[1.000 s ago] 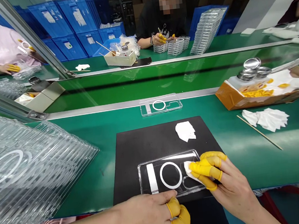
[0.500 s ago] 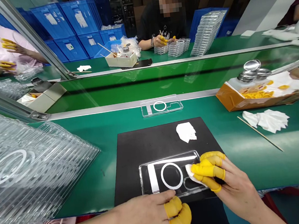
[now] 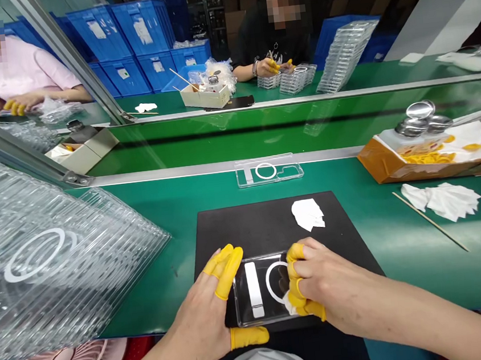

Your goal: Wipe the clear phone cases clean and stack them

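Note:
A clear phone case with a white ring and a white strip lies on the black mat. My left hand holds its left end, yellow-covered fingertips at the upper corner and thumb along the lower edge. My right hand, also in yellow finger covers, is closed on a small white wipe and presses it on the case beside the ring. That hand hides the case's right end. Another white wipe lies crumpled on the mat's upper right.
At left leans a tall stack of clear cases. One more clear case lies behind the mat. To the right are a thin stick, white wipes and a cardboard box with yellow finger covers. Two co-workers sit across the partition.
My left hand has moved from below the case to its left end, opening out around it. My right hand, with the wipe, has shifted left and turned over the case.

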The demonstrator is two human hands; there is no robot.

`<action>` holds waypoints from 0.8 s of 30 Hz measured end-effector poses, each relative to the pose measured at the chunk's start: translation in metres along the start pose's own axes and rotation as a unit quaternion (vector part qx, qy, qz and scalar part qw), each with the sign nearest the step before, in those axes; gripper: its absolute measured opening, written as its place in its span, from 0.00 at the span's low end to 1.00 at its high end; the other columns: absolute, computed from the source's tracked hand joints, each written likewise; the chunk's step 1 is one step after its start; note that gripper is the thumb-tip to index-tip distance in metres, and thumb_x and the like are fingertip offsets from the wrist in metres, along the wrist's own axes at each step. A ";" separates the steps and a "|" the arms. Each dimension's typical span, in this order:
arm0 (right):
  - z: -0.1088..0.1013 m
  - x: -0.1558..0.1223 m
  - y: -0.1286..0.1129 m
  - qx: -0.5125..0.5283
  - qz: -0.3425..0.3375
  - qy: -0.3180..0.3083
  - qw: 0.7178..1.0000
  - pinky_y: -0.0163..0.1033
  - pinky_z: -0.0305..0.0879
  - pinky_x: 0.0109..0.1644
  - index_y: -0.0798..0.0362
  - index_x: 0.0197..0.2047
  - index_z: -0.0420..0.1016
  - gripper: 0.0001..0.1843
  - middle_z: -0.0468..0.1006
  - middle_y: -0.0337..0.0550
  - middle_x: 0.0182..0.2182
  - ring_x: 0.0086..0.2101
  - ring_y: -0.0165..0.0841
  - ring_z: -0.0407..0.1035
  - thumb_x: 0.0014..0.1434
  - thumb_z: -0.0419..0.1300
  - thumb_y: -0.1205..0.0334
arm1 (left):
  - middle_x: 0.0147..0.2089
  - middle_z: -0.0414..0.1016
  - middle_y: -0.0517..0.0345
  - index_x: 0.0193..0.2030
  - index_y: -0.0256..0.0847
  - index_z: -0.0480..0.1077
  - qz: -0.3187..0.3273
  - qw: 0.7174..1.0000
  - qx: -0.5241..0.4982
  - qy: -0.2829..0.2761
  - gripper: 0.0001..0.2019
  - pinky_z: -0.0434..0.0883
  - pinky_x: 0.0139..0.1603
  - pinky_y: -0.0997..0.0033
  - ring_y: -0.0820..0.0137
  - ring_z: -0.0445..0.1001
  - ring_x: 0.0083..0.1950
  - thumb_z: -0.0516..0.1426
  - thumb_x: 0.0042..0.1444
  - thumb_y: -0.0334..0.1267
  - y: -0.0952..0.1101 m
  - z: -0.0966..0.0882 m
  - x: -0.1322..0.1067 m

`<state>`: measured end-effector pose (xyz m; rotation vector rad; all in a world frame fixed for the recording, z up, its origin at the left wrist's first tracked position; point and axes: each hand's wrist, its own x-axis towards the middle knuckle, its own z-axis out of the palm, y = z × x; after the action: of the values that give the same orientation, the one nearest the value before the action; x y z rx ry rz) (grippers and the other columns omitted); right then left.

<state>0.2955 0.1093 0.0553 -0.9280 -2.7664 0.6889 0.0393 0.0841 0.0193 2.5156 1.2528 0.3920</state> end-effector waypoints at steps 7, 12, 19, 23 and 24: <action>-0.003 -0.002 0.000 -0.013 0.006 0.006 1.000 0.42 0.46 0.37 0.53 0.22 0.59 0.13 0.67 0.37 0.25 0.31 0.33 0.53 0.45 0.56 0.80 | 0.66 0.61 0.33 0.72 0.39 0.35 0.008 1.000 0.002 0.004 0.56 0.67 0.61 0.39 0.42 0.58 0.68 0.65 0.48 0.59 0.001 -0.002 -0.001; -0.002 0.004 -0.004 -0.020 0.002 -0.004 1.000 0.43 0.46 0.36 0.53 0.20 0.58 0.13 0.66 0.37 0.22 0.29 0.32 0.52 0.44 0.57 0.79 | 0.66 0.62 0.35 0.72 0.41 0.35 0.004 1.000 0.000 0.002 0.57 0.68 0.61 0.40 0.43 0.58 0.68 0.67 0.47 0.56 0.001 -0.001 0.000; -0.007 0.010 -0.009 -0.037 0.005 -0.012 0.999 0.43 0.47 0.37 0.53 0.20 0.58 0.14 0.67 0.36 0.21 0.29 0.32 0.53 0.43 0.57 0.80 | 0.65 0.64 0.37 0.72 0.40 0.35 0.007 1.000 -0.006 0.022 0.59 0.66 0.63 0.42 0.45 0.58 0.69 0.69 0.44 0.55 0.001 0.001 0.000; -0.009 0.010 -0.009 -0.037 -0.019 -0.017 0.999 0.43 0.46 0.37 0.54 0.18 0.54 0.16 0.66 0.36 0.20 0.28 0.31 0.50 0.42 0.57 0.80 | 0.65 0.64 0.38 0.72 0.41 0.36 0.006 0.999 -0.015 0.036 0.57 0.66 0.63 0.43 0.45 0.60 0.68 0.68 0.46 0.54 0.002 0.000 0.001; -0.008 0.009 -0.009 -0.030 -0.015 -0.016 0.999 0.43 0.46 0.37 0.54 0.19 0.55 0.15 0.66 0.36 0.21 0.28 0.32 0.50 0.43 0.57 0.79 | 0.65 0.64 0.38 0.72 0.41 0.36 0.008 0.999 -0.018 0.039 0.57 0.66 0.63 0.43 0.46 0.60 0.68 0.68 0.46 0.54 0.002 -0.001 0.001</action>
<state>0.2859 0.1117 0.0665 -0.8919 -2.8372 0.6258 0.0409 0.0838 0.0205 2.5033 1.2429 0.5166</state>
